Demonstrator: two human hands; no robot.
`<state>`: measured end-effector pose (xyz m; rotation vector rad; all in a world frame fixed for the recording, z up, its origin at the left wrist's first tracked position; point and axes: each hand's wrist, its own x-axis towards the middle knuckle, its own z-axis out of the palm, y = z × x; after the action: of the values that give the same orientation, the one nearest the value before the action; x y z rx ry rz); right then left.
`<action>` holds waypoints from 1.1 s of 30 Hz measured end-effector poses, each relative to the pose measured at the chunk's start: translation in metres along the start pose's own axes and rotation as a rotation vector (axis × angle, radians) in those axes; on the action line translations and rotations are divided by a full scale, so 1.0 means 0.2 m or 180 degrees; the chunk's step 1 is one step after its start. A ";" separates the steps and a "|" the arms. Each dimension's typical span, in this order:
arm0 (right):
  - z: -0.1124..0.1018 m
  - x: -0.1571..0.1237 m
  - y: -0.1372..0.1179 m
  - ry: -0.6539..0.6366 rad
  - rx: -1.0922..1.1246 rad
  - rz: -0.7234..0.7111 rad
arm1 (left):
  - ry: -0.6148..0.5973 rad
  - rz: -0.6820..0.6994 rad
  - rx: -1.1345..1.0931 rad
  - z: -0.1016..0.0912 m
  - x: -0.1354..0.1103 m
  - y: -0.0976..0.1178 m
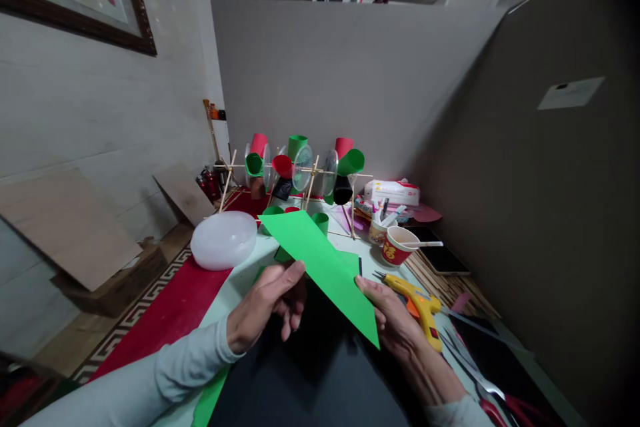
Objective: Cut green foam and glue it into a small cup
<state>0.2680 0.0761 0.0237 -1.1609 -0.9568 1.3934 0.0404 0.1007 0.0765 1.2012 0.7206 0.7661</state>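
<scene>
A green paper sheet (320, 260) is held up above the table between both hands. My left hand (267, 307) pinches its near left edge with thumb on top and fingers curled beneath. My right hand (393, 317) grips the sheet's lower right edge. A black sheet (310, 380) lies flat on the table under the hands. Another green sheet (207, 400) pokes out beneath it at the left.
A stick frame with red, green and black paper cones (300, 167) stands at the back. A white dome (223, 240) sits left. A yellow glue gun (420, 307), a red paper cup (397, 245), a tissue box (393, 191), a dark phone (440, 257) and scissors (493, 400) lie at right.
</scene>
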 end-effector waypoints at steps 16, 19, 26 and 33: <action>0.12 -0.11 -0.03 0.0501 -0.0772 -0.0983 | 0.0804 0.0219 -0.0427 -0.16 0.09 -0.10; 0.13 -0.11 -0.03 0.0302 -0.0852 -0.0990 | 0.0972 0.0334 -0.0454 -0.16 0.11 -0.10; 0.11 -0.08 -0.01 0.0065 -0.0824 -0.0948 | 0.1320 0.0421 -0.0598 -0.16 0.12 -0.09; 0.11 -0.08 -0.02 -0.0189 -0.0763 -0.0819 | 0.1700 -0.0067 -0.0752 -0.18 0.12 -0.08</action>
<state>0.2481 0.0619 0.0350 -1.1290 -1.2951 1.1340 0.0263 0.1356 0.0519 0.7746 1.0426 1.1392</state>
